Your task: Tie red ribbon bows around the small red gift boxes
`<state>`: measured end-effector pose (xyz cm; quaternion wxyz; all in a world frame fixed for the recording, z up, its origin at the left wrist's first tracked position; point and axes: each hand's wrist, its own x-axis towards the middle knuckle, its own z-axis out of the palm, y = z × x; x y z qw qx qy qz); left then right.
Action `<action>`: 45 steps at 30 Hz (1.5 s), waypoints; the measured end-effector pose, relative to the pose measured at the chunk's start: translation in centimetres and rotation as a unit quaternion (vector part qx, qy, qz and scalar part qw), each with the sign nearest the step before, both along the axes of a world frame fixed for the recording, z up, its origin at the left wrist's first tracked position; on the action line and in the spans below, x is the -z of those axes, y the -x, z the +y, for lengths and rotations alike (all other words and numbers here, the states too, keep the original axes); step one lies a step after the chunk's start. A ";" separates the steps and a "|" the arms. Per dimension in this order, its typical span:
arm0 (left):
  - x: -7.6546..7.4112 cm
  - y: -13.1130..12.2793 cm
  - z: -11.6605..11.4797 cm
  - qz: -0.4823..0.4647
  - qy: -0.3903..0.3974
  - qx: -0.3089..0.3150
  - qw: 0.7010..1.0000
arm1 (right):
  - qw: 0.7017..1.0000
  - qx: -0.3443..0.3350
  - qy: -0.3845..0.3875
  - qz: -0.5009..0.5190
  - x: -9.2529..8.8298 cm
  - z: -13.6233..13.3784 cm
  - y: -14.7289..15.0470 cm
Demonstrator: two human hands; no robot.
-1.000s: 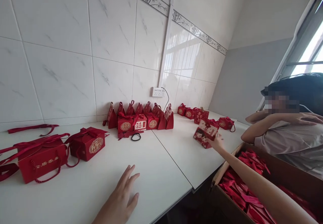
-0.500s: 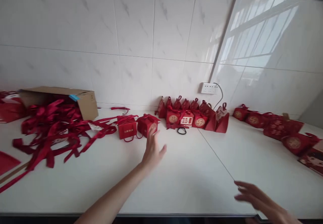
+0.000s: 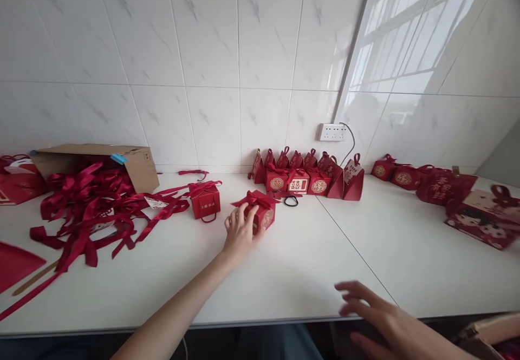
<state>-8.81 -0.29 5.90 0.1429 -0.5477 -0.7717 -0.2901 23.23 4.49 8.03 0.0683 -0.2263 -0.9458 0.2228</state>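
Red box with the ribbon bow (image 3: 266,219) is located on the white table (image 3: 300,273), near the middle of the view, between the handled red box (image 3: 206,203) and the row of tent-shaped boxes (image 3: 352,181). Your left hand (image 3: 239,236) holds it from the near left side: the fingers rest on the upper left part, bent over its edge, and the thumb lies along the lower front. A round gold emblem on one face remains visible to the right of your thumb. Your right hand (image 3: 379,316) is wide, with the fingers spread, above the front edge of the table and well apart from the boxes.

Note the items around your left hand. The handled red box stands just beyond it to the left, with a cord loop on its front. Further left, a heap of dark red ribbons (image 3: 91,203) spills from a cardboard box (image 3: 142,170) onto the table. To the right, a black band (image 3: 291,201) lies in front of the emblem boxes (image 3: 277,183), which stand before the tent-shaped boxes along the tiled wall (image 3: 211,51). On the far right side, locate the picture box (image 3: 483,227), printed with cartoon figures, near a further group of red boxes (image 3: 442,187)
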 end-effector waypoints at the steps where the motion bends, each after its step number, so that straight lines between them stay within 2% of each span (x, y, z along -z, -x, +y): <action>1: 0.0 -1.3 -1.2 0.025 -0.004 0.030 0.999 | 1.000 0.006 0.011 -0.001 -0.9 0.5 1.2; 3: 0.0 -3.7 -3.5 0.050 -0.029 0.095 0.994 | 0.999 0.032 0.040 0.012 -2.4 1.7 3.7; 5: -0.1 -5.4 -5.1 0.039 -0.091 0.123 0.987 | 0.988 0.105 0.105 0.039 -3.2 3.2 6.2; 7: -0.3 -6.2 -5.9 -0.020 -0.147 0.094 0.984 | 0.956 0.165 0.234 0.067 -3.4 4.6 8.4; 8: -0.5 -6.4 -6.0 -0.070 -0.150 0.074 0.983 | 0.935 0.188 0.287 0.084 -3.3 5.0 9.3; 10: -1.0 -6.6 -6.2 -0.188 -0.093 0.055 0.976 | 0.901 0.217 0.351 0.131 -2.9 5.4 10.7; 12: -1.5 -6.8 -6.5 -0.278 -0.013 0.061 0.958 | 0.880 0.227 0.373 0.186 -2.3 5.0 11.5; 14: -2.0 -7.1 -7.1 -0.325 0.030 0.068 0.943 | 0.865 0.223 0.382 0.237 -1.7 4.2 11.8; 19: -2.7 -7.1 -8.5 -0.414 0.025 0.094 0.905 | 0.835 0.203 0.410 0.306 -0.9 2.4 11.3; 24: -2.8 -6.0 -8.7 -0.516 0.029 0.193 0.834 | 0.794 0.189 0.461 0.348 -0.3 2.0 10.3; 26: -2.8 -5.7 -8.8 -0.536 0.044 0.214 0.815 | 0.781 0.183 0.474 0.363 -0.1 1.9 10.0; 29: -3.0 -5.3 -9.0 -0.539 0.084 0.234 0.805 | 0.785 0.190 0.460 0.370 -0.3 1.3 9.6; 32: -3.5 -4.7 -8.8 -0.515 0.114 0.250 0.812 | 0.809 0.201 0.433 0.344 -0.8 0.5 9.3; 36: -4.4 -4.2 -8.1 -0.519 0.123 0.210 0.819 | 0.829 0.225 0.405 0.313 -1.0 0.6 9.5; 39: -5.1 -4.6 -8.1 -0.490 0.183 0.227 0.822 | 0.821 0.249 0.408 0.314 -0.4 1.4 10.2; 41: -5.4 -5.0 -8.4 -0.461 0.209 0.229 0.831 | 0.811 0.240 0.420 0.328 -0.1 1.7 10.6; 45: -5.2 -5.3 -9.1 -0.465 0.176 0.241 0.833 | 0.798 0.219 0.430 0.361 0.3 1.7 10.9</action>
